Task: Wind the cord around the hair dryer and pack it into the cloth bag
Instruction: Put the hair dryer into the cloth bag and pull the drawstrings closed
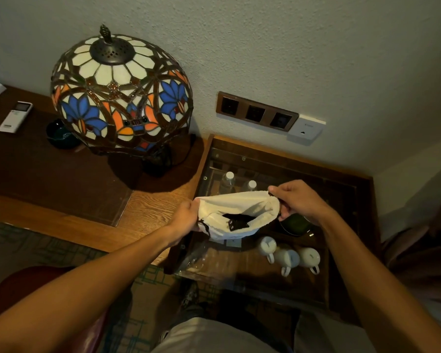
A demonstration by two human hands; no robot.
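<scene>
A white cloth bag [236, 205] hangs in the air above a glass-topped cabinet, its mouth stretched wide between my two hands. My left hand [186, 216] grips the left edge of the mouth, where a dark drawstring dangles. My right hand [297, 198] pinches the right edge. Inside the bag lies the black hair dryer [237, 220]; only a dark part of it and what looks like its plug show through the mouth. The rest of the dryer and its cord are hidden by the cloth.
A stained-glass lamp [121, 98] stands on the wooden desk [148, 207] at left, with a white remote [15, 117] and a dark ashtray [60, 135]. Under the cabinet's glass top [278, 164] are bottles, white mugs [288, 256] and a green bowl. Wall sockets [256, 113] sit behind.
</scene>
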